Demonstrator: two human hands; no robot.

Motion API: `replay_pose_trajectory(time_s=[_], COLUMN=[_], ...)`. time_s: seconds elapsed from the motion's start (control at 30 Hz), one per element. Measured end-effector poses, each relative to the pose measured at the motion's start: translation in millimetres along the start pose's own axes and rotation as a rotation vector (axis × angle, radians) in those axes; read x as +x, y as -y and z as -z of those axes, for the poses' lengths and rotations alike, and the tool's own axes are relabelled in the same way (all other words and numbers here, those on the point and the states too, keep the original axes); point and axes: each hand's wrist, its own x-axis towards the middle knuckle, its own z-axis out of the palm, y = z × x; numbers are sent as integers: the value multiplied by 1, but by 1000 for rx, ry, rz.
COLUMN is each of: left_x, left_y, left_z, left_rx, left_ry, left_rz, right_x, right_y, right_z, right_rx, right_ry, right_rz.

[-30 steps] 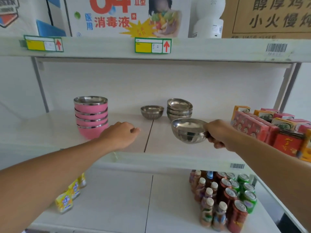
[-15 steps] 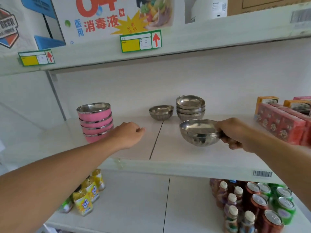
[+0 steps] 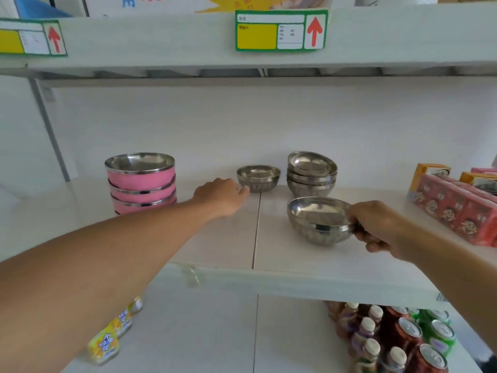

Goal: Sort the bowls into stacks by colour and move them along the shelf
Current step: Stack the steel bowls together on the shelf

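Note:
On the white middle shelf (image 3: 228, 246) a stack of pink bowls (image 3: 141, 183) with steel rims stands at the left. A single steel bowl (image 3: 258, 178) sits near the back wall at the middle, and a stack of steel bowls (image 3: 312, 172) stands just right of it. My right hand (image 3: 376, 224) grips the rim of another steel bowl (image 3: 318, 219), held tilted low over the shelf in front of that stack. My left hand (image 3: 222, 195) reaches over the shelf with fingers curled, its fingertips at the left side of the single bowl.
Red and orange drink cartons (image 3: 457, 203) fill the shelf's right end. The upper shelf's edge with price tags (image 3: 281, 30) hangs overhead. On the lower shelf stand bottles and cans (image 3: 390, 340) at the right and yellow packets (image 3: 113, 335) at the left.
My left hand has reached forward and right from beside the pink stack to the single steel bowl. My right hand holds its bowl in much the same place. The camera has moved closer.

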Motion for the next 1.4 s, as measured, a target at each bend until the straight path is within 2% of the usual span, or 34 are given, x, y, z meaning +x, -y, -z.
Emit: replay_pose_trajectory(time_s=[0.13,0.33,0.53,0.7,0.9,1.2,1.4], left_x=[32,79,109,106,82,13,-39], left_y=[4,-1,-18,-29,-31,-24,-31], left_z=[-7,-18,-31,-33,-14,11,20], left_rx=[18,-204,-628,-851,-803,-806,-791], left_ry=[-63,66,277,253,145,107,118], left_rz=[77,210,385,434,455,510,470], right_x=[-1,-3,-6,-3,1,15,13], right_y=[3,7,6,0,-4,-15,-14], right_z=[-9,-14,-15,-9,6,26,38], right_rx=[-7,14,38,34,49,37,37], right_ry=[-15,-12,4,0,32,126,127], right_rz=[-18,22,52,59,82,147,158])
